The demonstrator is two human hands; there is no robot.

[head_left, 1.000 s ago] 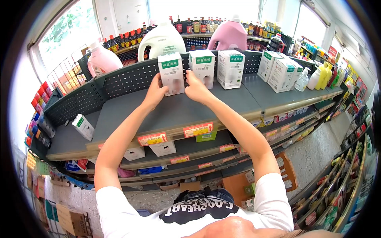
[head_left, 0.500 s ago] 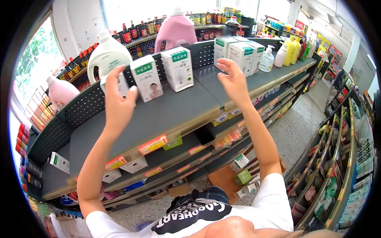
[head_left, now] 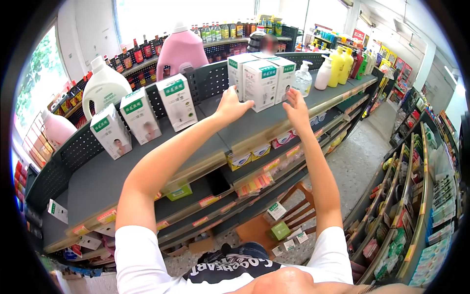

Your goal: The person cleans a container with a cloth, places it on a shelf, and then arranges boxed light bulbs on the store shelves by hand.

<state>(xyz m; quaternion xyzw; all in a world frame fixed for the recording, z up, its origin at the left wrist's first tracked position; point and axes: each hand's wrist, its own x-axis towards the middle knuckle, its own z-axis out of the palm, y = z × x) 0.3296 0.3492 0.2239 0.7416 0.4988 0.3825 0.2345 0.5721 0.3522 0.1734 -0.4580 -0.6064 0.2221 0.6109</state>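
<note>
A cluster of white boxes with green bands stands near the middle of the top shelf [head_left: 81,179]. Its front box [head_left: 260,88] is upright, with a left box [head_left: 235,73] and a right box [head_left: 285,78] close against it and part of another showing behind.

The left hand [head_left: 234,107] is at the cluster's near left side, thumb held wide of the fingers, its tip by the front box's lower edge. The right hand [head_left: 296,111] is at the other side, fingers raised and loosely parted near the right box. Neither hand has closed around a box; whether any fingertip touches the cardboard, I cannot tell.

The change is in where the hands are: they have moved away from the three single boxes and come in on both sides of the cluster. The work therefore seems to have shifted to the cluster, while the outer box [head_left: 111,132], the middle box [head_left: 140,116] and the inner box [head_left: 176,103] stand upright in a spaced, slightly slanting row, out of reach of either hand's fingers.

Just right of the cluster is a clear pump bottle [head_left: 302,82], then a pale bottle [head_left: 323,74] and yellow bottles [head_left: 337,68]. Behind the shelf's perforated back stand a large pink jug [head_left: 181,51] and a white jug [head_left: 105,84]. Below, a wooden chair [head_left: 252,232] holds a green box [head_left: 280,230].
</note>
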